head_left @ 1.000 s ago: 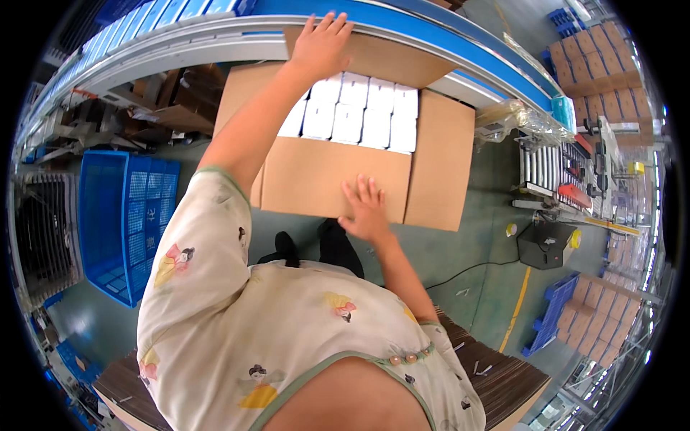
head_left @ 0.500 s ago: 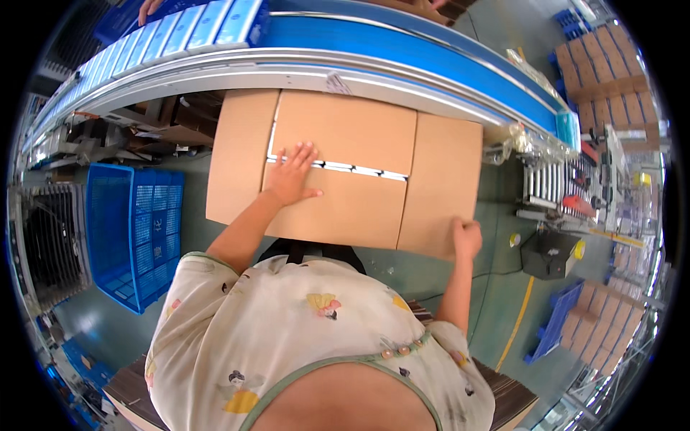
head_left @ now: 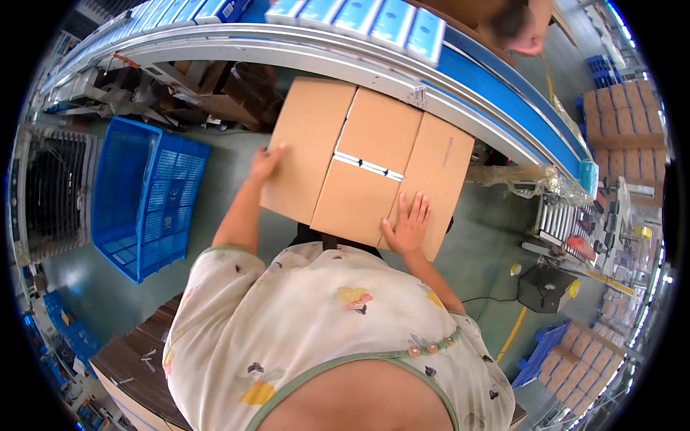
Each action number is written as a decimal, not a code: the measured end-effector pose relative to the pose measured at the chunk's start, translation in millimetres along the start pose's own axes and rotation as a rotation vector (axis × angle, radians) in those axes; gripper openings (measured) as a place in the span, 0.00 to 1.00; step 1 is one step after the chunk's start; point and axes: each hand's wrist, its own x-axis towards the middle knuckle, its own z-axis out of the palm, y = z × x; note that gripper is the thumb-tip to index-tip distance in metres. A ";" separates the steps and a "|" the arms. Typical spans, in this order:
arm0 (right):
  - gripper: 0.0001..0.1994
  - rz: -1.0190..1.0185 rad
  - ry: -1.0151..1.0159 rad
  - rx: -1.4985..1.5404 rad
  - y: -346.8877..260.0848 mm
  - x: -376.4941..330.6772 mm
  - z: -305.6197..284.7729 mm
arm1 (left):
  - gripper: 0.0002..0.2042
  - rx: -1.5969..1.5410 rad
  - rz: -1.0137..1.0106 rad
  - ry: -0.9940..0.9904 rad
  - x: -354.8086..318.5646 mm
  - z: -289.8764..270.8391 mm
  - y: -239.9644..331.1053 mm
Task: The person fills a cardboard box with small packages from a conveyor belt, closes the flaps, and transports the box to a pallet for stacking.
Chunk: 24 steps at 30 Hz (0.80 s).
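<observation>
A brown cardboard carton [head_left: 370, 197] sits in front of me, turned slightly askew. Its front flap and back flap [head_left: 379, 129] lie folded inward, and white edges of packed goods show in the narrow gap between them. The left flap [head_left: 305, 140] and right flap [head_left: 440, 158] are spread out to the sides. My left hand [head_left: 266, 164] has its fingers bent around the outer edge of the left flap. My right hand [head_left: 408, 227] rests flat with fingers apart near the front of the right flap.
Beyond the carton runs a blue conveyor belt [head_left: 478, 75] carrying several blue-and-white packs [head_left: 392, 25]. Another person's hand [head_left: 530, 42] shows past it. A blue plastic crate [head_left: 169, 194] stands left. At right are a roller conveyor [head_left: 557, 215], a dark box [head_left: 545, 287] and stacked cartons [head_left: 625, 115].
The carton has turned askew. My left hand went from its middle to the left flap's edge; my right hand left the right flap's outer edge and now lies flat. Packs moved right along the belt.
</observation>
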 end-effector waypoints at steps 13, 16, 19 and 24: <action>0.31 0.144 -0.025 0.096 0.6 5.7 5.9 | 0.33 0.779 1.020 -0.571 -163.5 94.5 93.0; 0.28 0.295 -0.025 0.149 -6.0 15.1 11.7 | 0.32 0.922 1.086 -0.474 -151.6 120.1 71.6; 0.28 0.421 0.060 -0.009 -29.4 33.6 26.7 | 0.31 0.959 1.155 -0.430 -144.8 124.9 71.0; 0.28 0.415 0.092 -0.074 -40.2 25.0 25.8 | 0.30 0.489 1.088 -0.564 -113.4 105.2 50.3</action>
